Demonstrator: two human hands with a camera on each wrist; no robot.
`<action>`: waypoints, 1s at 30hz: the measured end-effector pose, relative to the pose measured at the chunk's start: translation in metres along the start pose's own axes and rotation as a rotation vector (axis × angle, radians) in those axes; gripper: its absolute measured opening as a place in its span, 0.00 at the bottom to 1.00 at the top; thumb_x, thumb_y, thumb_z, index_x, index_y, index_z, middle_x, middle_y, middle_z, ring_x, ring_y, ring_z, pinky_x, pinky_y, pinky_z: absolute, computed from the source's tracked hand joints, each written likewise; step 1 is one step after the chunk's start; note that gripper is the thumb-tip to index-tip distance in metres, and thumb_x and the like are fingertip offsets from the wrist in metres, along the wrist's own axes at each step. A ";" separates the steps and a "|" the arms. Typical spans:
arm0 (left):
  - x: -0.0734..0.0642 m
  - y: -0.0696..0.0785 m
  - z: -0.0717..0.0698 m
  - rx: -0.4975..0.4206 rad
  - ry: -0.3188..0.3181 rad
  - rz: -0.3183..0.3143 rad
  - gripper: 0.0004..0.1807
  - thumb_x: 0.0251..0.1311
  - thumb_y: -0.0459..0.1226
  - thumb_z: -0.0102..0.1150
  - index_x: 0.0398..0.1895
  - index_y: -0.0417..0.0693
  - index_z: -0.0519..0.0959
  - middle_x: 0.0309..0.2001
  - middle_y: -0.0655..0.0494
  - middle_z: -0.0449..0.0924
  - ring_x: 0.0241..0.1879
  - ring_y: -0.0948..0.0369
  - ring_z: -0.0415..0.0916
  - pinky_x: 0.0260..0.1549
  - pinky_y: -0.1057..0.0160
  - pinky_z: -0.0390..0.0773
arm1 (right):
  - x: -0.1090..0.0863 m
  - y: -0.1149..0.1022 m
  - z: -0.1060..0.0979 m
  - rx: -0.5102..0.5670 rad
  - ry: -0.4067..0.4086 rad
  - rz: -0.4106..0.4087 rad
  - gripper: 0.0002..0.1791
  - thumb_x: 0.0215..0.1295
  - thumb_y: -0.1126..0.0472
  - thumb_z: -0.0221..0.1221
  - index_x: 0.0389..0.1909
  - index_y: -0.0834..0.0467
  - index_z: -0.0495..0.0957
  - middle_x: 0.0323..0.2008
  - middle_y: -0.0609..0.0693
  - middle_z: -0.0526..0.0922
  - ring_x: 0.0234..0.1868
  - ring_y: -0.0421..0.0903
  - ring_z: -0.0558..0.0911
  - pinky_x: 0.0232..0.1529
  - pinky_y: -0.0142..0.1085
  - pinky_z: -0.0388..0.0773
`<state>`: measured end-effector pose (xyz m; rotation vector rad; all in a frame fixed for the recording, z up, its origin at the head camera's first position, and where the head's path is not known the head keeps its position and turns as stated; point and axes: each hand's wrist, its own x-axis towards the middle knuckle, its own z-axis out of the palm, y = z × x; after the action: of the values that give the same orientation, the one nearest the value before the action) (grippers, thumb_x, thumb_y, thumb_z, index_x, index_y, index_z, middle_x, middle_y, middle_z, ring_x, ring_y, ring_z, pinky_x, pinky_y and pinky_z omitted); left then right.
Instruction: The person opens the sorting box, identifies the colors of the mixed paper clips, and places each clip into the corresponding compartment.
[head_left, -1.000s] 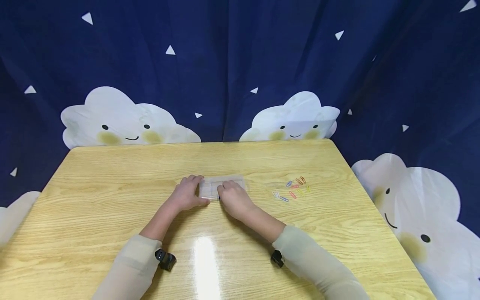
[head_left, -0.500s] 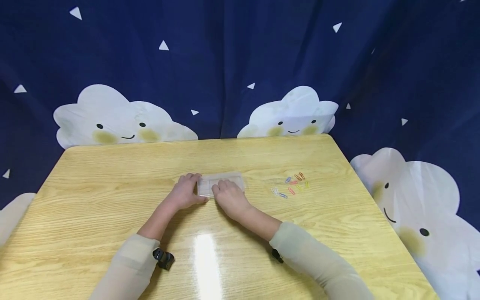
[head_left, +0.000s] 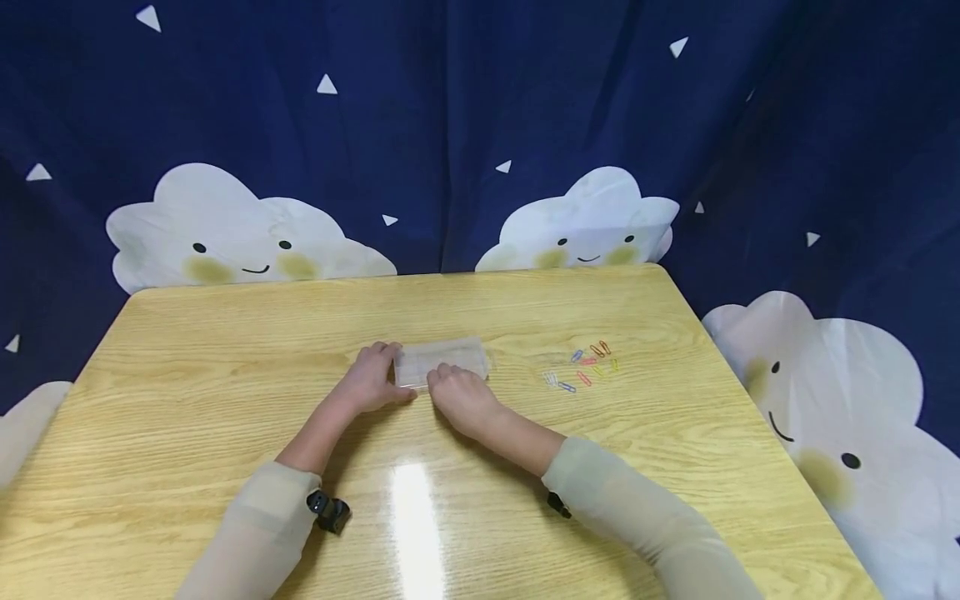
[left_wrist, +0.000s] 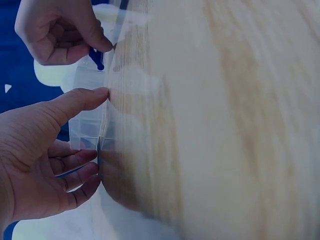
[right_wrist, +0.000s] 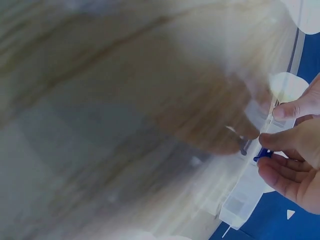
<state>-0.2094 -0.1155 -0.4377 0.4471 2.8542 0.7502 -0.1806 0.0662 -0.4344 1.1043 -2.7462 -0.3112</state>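
A clear plastic compartment box (head_left: 414, 358) lies on the wooden table in the head view. My left hand (head_left: 369, 379) grips its left end, thumb at the front edge and fingers round the far side. The left wrist view shows that thumb and the fingertips pressed to the box wall (left_wrist: 90, 127). At the front middle of the box, my right hand (head_left: 463, 402) pinches a small blue piece, which looks like a latch (right_wrist: 263, 154), between thumb and curled fingers. From the head view the right hand hides this blue piece.
To the right of the box lies a loose group of coloured paper clips, among them red clips (head_left: 600, 348), a blue clip (head_left: 567, 387) and white clips (head_left: 551, 379). A dark blue curtain (head_left: 420, 125) with clouds hangs behind the table's far edge (head_left: 405, 277).
The right hand has shifted slightly left along the box's front edge, covering the blue piece seen earlier. The left hand keeps its grip. The view has tilted slightly.
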 end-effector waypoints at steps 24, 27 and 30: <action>0.002 -0.006 0.001 -0.051 0.016 -0.029 0.45 0.42 0.45 0.72 0.61 0.32 0.64 0.58 0.36 0.68 0.56 0.42 0.63 0.56 0.46 0.67 | -0.008 0.025 0.000 0.594 -0.040 0.065 0.06 0.62 0.59 0.59 0.36 0.56 0.82 0.31 0.46 0.81 0.30 0.37 0.74 0.33 0.28 0.72; 0.002 -0.007 0.003 -0.060 0.014 -0.038 0.45 0.40 0.45 0.73 0.61 0.34 0.64 0.57 0.36 0.68 0.55 0.42 0.64 0.56 0.45 0.67 | -0.011 0.029 0.004 0.618 0.000 0.073 0.07 0.61 0.57 0.60 0.36 0.55 0.82 0.30 0.45 0.81 0.29 0.37 0.73 0.31 0.28 0.71; 0.002 -0.007 0.003 -0.064 0.013 -0.043 0.46 0.39 0.45 0.74 0.61 0.35 0.64 0.57 0.37 0.69 0.55 0.42 0.64 0.55 0.45 0.67 | -0.016 0.033 0.007 0.575 0.061 0.064 0.07 0.60 0.56 0.61 0.37 0.54 0.83 0.30 0.45 0.80 0.30 0.37 0.75 0.32 0.28 0.72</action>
<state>-0.2119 -0.1196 -0.4445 0.3720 2.8327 0.8375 -0.1921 0.1014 -0.4338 1.1013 -2.8792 0.5466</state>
